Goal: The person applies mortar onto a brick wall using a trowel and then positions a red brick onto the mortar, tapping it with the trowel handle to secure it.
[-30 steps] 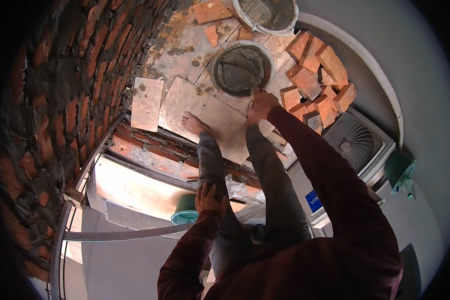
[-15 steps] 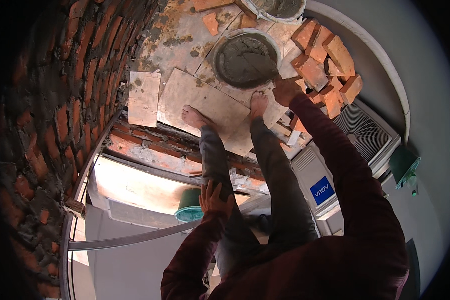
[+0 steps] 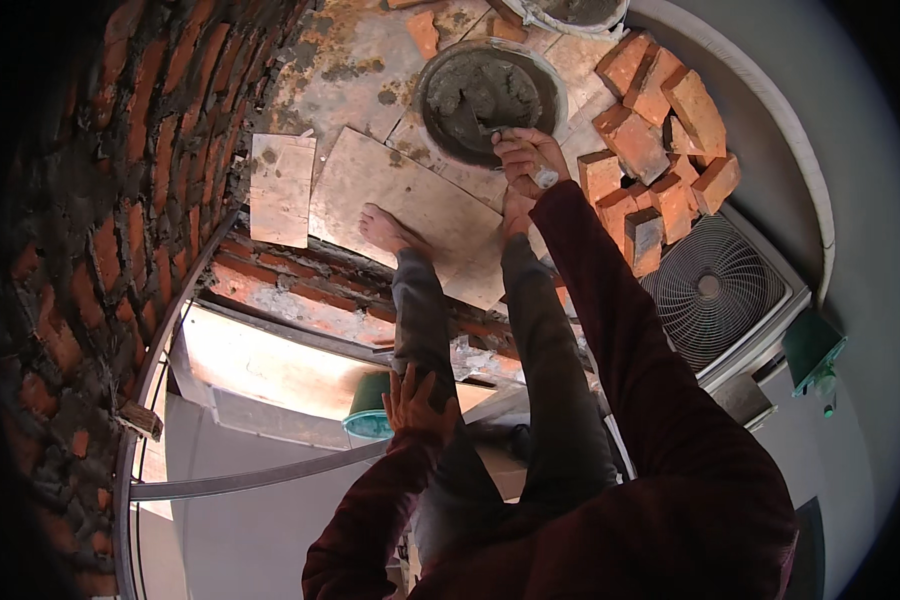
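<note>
My right hand (image 3: 525, 155) grips the pale handle of a trowel (image 3: 542, 175); its blade sits in a round bucket of grey mortar (image 3: 470, 90) beside my bare feet. My left hand (image 3: 420, 405) lies on my left leg with its fingers spread, holding nothing. My feet rest by a light board (image 3: 410, 210). A pile of loose red bricks (image 3: 690, 110) lies just right of the bucket.
A rough brick wall (image 3: 110, 270) rises on the left. A second bucket (image 3: 570, 20) stands at the top. An outdoor air-conditioning unit (image 3: 710, 285) and a green container (image 3: 810, 345) are at the right. A metal bar (image 3: 250, 480) crosses the lower left, near another green bucket (image 3: 368, 420).
My right hand has moved along the bucket's near rim, latterly to the left, and the mortar surface looks more churned. My left hand stays on my leg.
</note>
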Available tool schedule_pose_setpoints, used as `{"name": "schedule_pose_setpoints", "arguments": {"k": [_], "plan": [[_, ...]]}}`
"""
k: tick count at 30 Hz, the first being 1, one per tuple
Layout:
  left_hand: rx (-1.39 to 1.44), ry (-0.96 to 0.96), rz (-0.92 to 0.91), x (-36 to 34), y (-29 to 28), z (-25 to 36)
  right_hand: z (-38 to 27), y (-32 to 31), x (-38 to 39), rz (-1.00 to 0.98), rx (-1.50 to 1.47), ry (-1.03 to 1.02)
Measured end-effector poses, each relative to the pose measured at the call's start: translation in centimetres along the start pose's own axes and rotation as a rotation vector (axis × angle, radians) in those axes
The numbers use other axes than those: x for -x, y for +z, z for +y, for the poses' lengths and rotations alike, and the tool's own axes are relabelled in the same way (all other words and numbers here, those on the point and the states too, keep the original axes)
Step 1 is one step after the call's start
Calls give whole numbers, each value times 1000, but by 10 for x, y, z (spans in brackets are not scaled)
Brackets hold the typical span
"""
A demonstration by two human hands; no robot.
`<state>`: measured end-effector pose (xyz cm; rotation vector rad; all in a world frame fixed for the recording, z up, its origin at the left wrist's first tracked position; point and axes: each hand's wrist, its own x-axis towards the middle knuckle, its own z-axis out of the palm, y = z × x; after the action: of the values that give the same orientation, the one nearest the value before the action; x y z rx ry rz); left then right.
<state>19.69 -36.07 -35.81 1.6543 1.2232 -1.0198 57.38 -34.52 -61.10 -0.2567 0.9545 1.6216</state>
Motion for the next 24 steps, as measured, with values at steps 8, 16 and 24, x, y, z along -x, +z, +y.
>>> {"name": "schedule_pose_setpoints", "arguments": {"k": [8, 16, 24], "plan": [[19, -52, -19, 1, 1, 8, 45, 36, 63, 589, 1310, -247], [18, -24, -1, 3, 7, 4, -17, 13, -11, 97, 3137, 347], [44, -9, 3, 0, 10, -3, -8, 35, -24, 614, 2087, -56]]}}
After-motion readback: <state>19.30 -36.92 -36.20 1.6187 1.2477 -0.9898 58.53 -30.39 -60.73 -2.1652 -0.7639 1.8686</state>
